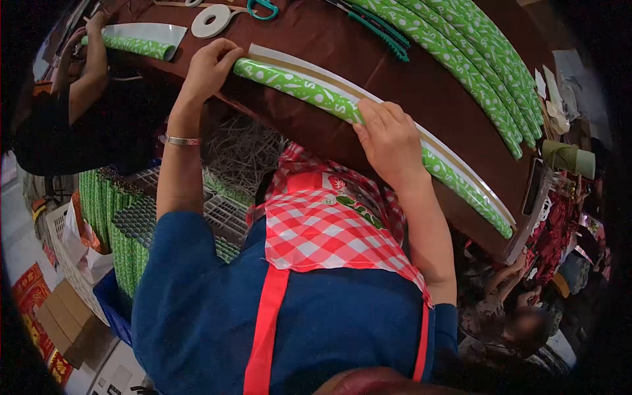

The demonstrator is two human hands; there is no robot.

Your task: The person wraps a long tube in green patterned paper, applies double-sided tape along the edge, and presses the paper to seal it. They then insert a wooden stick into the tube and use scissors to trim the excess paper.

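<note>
A long roll of green printed wrapping paper [296, 87] lies along the near edge of the brown-covered table. Its white edge shows on the far side, with a narrow tan strip [454, 157] running along it. My left hand [212, 71] is closed in a pinch just beside the roll's left end; what is between the fingertips is too small to make out. My right hand [390, 139] rests over the middle of the roll, fingers curled across it and the thumb on the near side.
Several finished green rolls [454, 59] lie at the back right. White tape [210, 21], teal-handled scissors [262, 8] and a teal toothed tool [388, 41] sit at the back. Another person's arms [89, 72] work at the left on a green sheet. A bin of rolls [128, 257] stands below.
</note>
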